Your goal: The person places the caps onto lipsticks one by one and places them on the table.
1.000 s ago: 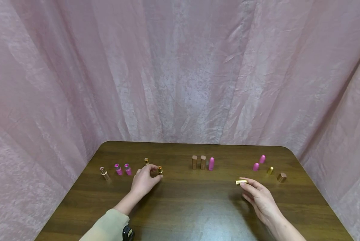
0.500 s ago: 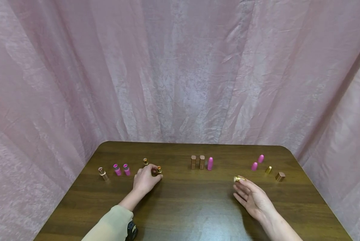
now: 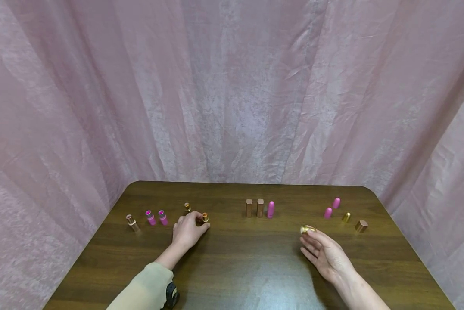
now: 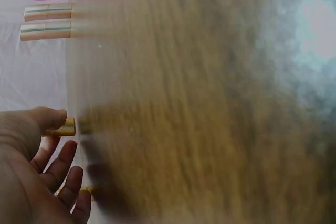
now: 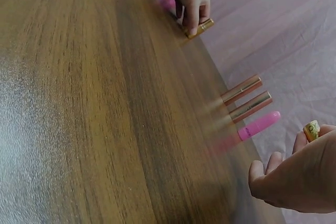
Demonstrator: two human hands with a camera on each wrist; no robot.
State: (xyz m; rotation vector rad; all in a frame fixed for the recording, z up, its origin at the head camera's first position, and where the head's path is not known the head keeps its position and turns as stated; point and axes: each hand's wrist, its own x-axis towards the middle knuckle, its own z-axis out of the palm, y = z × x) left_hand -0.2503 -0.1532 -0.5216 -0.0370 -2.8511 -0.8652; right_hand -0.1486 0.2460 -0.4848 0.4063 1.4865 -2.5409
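At the left of the table, my left hand (image 3: pixel 187 232) pinches an upright gold lipstick tube (image 3: pixel 205 217) between thumb and finger. Another uncapped gold tube (image 3: pixel 187 206) stands just behind that hand. My right hand (image 3: pixel 328 260) holds a gold lipstick cap (image 3: pixel 305 230) sideways above the wood, its lower fingers loosely extended. The cap's opening points left in the head view, and the right wrist view also shows the cap (image 5: pixel 311 130) at the fingertips. Between the hands, farther back, stand two capped rose-gold lipsticks (image 3: pixel 249 208) and a capped pink lipstick (image 3: pixel 271 209).
On the left stand two open pink tubes (image 3: pixel 163 218) and an open rose-gold tube (image 3: pixel 132 223). At the right are two pink caps (image 3: pixel 328 212), a small gold cap (image 3: pixel 346 217) and a rose-gold cap (image 3: pixel 361 226). A pink curtain (image 3: pixel 232 94) hangs behind the table (image 3: pixel 247 267).
My right hand has shifted slightly left and turned, its palm showing more and its lower fingers spreading, with the gold cap still held. The left hand stays at the gold tube.
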